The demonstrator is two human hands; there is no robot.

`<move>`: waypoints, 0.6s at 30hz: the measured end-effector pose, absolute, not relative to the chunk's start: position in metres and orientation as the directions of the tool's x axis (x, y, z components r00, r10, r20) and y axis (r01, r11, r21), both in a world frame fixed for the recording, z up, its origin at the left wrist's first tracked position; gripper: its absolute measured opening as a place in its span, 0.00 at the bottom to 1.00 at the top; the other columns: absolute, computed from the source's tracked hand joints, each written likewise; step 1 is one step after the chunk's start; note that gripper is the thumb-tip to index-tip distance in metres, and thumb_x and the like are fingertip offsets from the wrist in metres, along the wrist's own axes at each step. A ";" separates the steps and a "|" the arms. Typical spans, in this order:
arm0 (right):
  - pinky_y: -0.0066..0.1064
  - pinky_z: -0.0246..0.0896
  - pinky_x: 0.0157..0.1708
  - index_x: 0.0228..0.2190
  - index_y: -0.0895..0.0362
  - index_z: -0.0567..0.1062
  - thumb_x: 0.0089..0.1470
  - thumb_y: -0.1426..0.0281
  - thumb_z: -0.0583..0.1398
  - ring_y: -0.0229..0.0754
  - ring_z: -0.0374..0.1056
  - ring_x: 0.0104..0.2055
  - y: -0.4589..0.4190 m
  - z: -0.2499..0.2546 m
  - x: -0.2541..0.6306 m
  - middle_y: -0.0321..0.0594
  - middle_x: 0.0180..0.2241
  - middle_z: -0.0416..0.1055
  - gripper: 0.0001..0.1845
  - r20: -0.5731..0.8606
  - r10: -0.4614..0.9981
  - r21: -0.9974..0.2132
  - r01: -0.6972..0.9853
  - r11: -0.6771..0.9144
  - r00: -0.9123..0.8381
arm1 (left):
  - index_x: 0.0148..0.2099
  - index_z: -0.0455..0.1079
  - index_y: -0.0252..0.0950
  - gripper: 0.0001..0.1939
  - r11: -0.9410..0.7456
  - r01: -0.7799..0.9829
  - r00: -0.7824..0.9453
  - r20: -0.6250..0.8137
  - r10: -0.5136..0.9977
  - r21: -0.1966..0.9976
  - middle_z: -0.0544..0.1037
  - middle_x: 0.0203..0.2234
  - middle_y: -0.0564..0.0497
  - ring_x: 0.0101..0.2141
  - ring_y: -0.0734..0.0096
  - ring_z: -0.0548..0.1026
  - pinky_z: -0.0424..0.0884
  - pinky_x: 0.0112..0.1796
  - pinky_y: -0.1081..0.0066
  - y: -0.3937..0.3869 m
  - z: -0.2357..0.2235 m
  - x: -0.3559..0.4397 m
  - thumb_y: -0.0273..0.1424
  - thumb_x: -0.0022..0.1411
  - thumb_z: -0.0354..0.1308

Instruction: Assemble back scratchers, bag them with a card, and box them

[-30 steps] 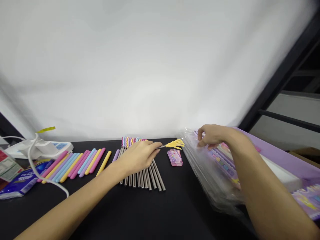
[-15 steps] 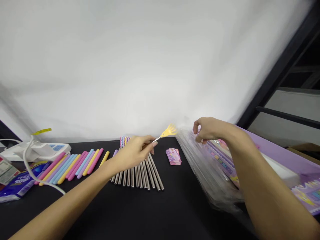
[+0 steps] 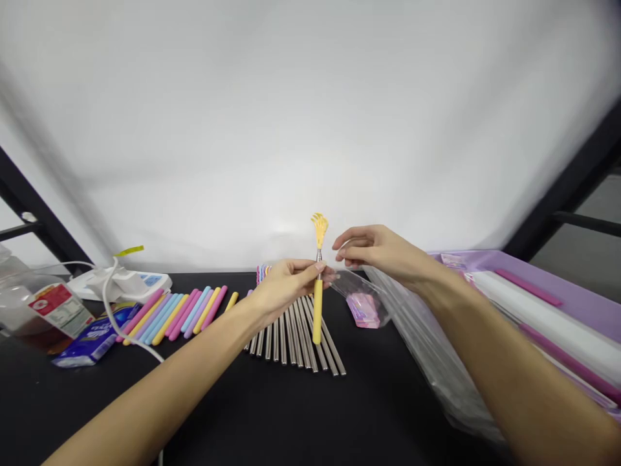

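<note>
My left hand (image 3: pixel 286 285) is shut around the shaft of a yellow telescoping back scratcher (image 3: pixel 317 310), held upright with its claw-shaped tip on top. My right hand (image 3: pixel 373 249) is just to the right of the scratcher, not touching it. Its fingers appear to pinch a thin clear plastic bag (image 3: pixel 361 291), which hangs down over a pink packet (image 3: pixel 363 312). Below my left hand lies a fan of steel tubes (image 3: pixel 291 336) on the black table (image 3: pixel 194 408).
Pastel rods (image 3: pixel 179 314) lie in a row to the left, near a white power strip (image 3: pixel 121 285) with a cable. A blue packet (image 3: pixel 94 340) and a labelled jar (image 3: pixel 61 309) are further left. A stack of clear bags (image 3: pixel 427 343) and a purple tray (image 3: pixel 533 278) are on the right.
The back scratcher has swung from tilted to upright and risen in my left hand. My right hand has moved left off the bag stack, and clear film now covers the pink packet.
</note>
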State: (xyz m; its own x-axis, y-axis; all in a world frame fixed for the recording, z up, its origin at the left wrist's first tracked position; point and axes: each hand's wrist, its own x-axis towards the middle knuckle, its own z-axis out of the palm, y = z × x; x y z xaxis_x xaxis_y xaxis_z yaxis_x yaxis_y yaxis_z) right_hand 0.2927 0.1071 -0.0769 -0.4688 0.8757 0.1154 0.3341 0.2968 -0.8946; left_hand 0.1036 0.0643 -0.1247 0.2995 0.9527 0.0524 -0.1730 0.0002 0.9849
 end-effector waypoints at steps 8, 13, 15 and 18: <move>0.29 0.59 0.27 0.30 0.59 0.80 0.49 0.56 0.65 0.39 0.66 0.28 0.099 -0.086 0.278 0.40 0.27 0.74 0.18 0.004 0.738 -0.682 0.538 0.496 -0.675 | 0.37 0.79 0.32 0.19 -0.042 -0.208 0.126 0.069 0.990 0.977 0.81 0.37 0.43 0.41 0.65 0.76 0.69 0.46 0.64 0.062 -0.126 0.107 0.45 0.56 0.64; 0.29 0.59 0.29 0.34 0.60 0.76 0.51 0.58 0.63 0.39 0.67 0.29 0.098 -0.089 0.271 0.40 0.27 0.75 0.17 -0.030 0.700 -0.795 0.442 0.415 -0.713 | 0.36 0.77 0.29 0.24 -0.161 -0.169 0.088 0.177 0.980 0.972 0.80 0.39 0.40 0.43 0.61 0.77 0.70 0.49 0.61 0.061 -0.123 0.108 0.48 0.61 0.58; 0.29 0.59 0.28 0.38 0.60 0.75 0.52 0.59 0.63 0.39 0.68 0.28 0.098 -0.083 0.279 0.41 0.27 0.75 0.18 -0.083 0.714 -0.806 0.468 0.362 -0.695 | 0.36 0.75 0.29 0.26 -0.164 -0.200 -0.019 0.163 0.986 0.966 0.79 0.41 0.37 0.45 0.60 0.77 0.71 0.50 0.60 0.066 -0.123 0.104 0.49 0.65 0.51; 0.31 0.62 0.33 0.44 0.59 0.74 0.54 0.57 0.62 0.43 0.70 0.34 0.100 -0.072 0.298 0.43 0.32 0.77 0.21 -0.096 0.737 -0.768 0.521 0.373 -0.669 | 0.39 0.71 0.30 0.26 -0.200 -0.292 -0.202 0.145 0.969 0.935 0.76 0.45 0.36 0.47 0.59 0.76 0.75 0.46 0.60 0.074 -0.124 0.096 0.49 0.68 0.45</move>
